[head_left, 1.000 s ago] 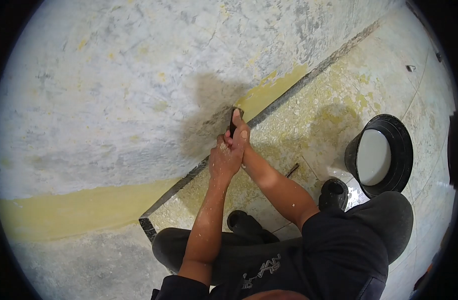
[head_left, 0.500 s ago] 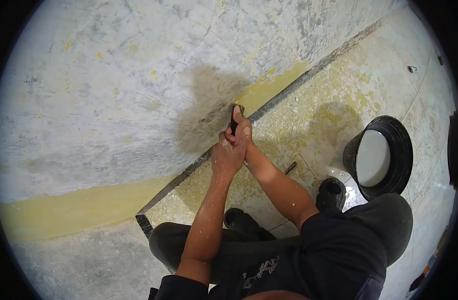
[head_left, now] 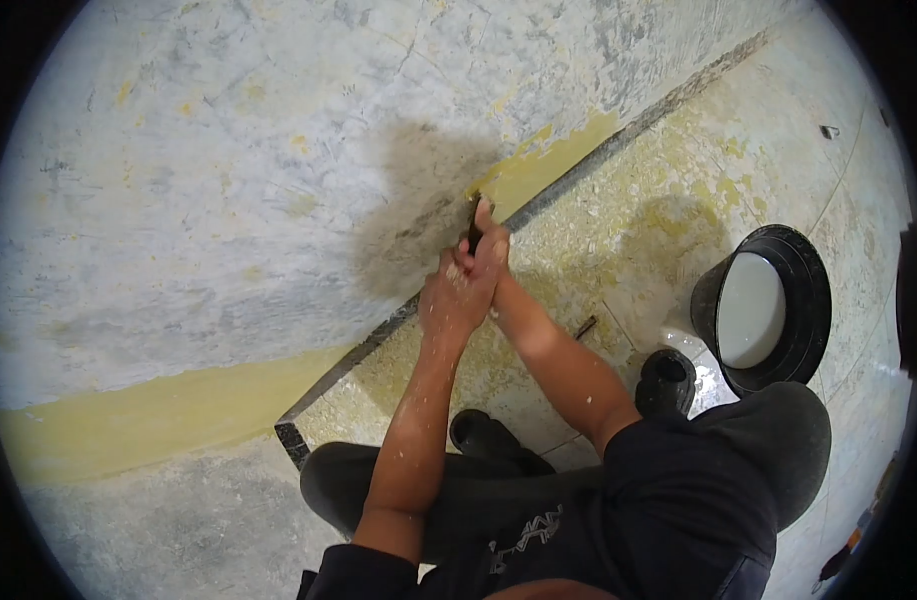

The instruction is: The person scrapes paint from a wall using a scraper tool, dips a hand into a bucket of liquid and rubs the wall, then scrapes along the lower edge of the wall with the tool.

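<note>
The right hand (head_left: 492, 246) grips a narrow, dark scraper (head_left: 475, 228), its fingers closed around the tool and one digit extended along it towards the tip. The left hand (head_left: 457, 296) clasps the right hand near the wrist, fingers closed on it; they are partly hidden, so whether they also touch the scraper cannot be told. The scraper's tip is at the lower part of the wall (head_left: 229, 170), at the end of a patch of yellow paint (head_left: 551, 168), just above the dark baseboard strip (head_left: 351, 362). The blade itself is too small and blurred to make out.

More yellow shows in a long band (head_left: 164, 418) on the wall to the left, above a grey area. Pale specks dot both forearms. Yellowish flakes lie over the floor (head_left: 639, 160) beside the baseboard strip. A short dark stick-like object (head_left: 586, 327) lies on the floor near the right forearm, and a small object (head_left: 829, 132) lies farther off. A black bucket (head_left: 815, 325) holding whitish liquid (head_left: 751, 312) stands to the right, near the person's knee (head_left: 794, 440). Two dark shoes (head_left: 668, 382) rest on the floor below the arms.
</note>
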`<action>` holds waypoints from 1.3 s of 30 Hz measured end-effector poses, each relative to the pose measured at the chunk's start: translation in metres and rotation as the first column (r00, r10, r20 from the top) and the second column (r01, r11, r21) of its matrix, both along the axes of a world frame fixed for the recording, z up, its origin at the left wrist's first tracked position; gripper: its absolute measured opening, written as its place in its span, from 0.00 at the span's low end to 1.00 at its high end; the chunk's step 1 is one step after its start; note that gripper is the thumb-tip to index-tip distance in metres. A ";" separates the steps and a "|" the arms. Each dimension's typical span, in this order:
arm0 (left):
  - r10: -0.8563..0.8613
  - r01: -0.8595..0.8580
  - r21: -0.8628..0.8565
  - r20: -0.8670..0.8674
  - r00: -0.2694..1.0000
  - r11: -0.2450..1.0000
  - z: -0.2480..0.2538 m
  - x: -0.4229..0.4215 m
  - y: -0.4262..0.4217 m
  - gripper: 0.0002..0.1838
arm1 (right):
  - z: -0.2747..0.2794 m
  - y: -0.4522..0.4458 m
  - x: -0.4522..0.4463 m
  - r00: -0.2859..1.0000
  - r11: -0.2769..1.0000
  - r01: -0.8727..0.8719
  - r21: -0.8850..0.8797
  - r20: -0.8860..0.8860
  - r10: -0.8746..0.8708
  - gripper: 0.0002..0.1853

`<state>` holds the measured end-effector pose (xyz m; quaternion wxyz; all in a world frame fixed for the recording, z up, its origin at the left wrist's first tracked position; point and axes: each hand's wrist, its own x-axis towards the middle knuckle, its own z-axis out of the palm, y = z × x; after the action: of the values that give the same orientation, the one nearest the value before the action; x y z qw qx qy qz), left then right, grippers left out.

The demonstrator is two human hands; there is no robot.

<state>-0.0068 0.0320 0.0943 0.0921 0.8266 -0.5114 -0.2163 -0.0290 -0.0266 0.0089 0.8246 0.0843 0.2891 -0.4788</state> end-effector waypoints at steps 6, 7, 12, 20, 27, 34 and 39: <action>0.037 -0.038 0.038 0.019 0.999 0.999 -0.009 0.000 -0.003 0.35 | -0.007 0.000 -0.003 0.999 0.998 0.031 -0.057 0.025 -0.030 0.24; 0.028 -0.029 0.038 0.024 0.999 0.999 -0.010 0.003 0.000 0.35 | -0.009 0.005 0.002 0.999 0.999 0.002 -0.055 0.047 0.001 0.25; 0.108 -0.110 -0.035 -0.050 0.993 0.993 -0.025 0.009 0.025 0.42 | -0.033 0.028 0.019 0.982 0.983 -0.180 -0.020 -0.063 0.178 0.26; 0.112 -0.112 0.022 -0.004 0.994 0.993 -0.028 0.014 0.015 0.38 | -0.022 0.018 0.013 0.996 0.994 -0.088 0.065 0.015 0.087 0.27; 0.066 -0.066 0.006 0.049 0.997 0.998 -0.030 0.019 0.023 0.42 | -0.031 0.027 0.024 0.994 0.995 -0.093 0.040 0.061 0.091 0.23; 0.071 -0.072 0.018 0.015 0.997 0.997 -0.040 0.019 0.020 0.40 | -0.028 0.022 0.017 0.990 0.999 -0.046 -0.010 0.132 0.047 0.23; 0.123 -0.123 -0.007 -0.050 0.991 0.992 -0.043 0.022 0.025 0.40 | -0.036 0.030 0.020 0.989 0.991 -0.133 0.022 -0.061 0.134 0.21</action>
<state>0.0149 0.0574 0.0513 0.1223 0.8503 -0.4582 -0.2281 -0.0085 0.0039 -0.0268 0.8447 0.0574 0.3240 -0.4221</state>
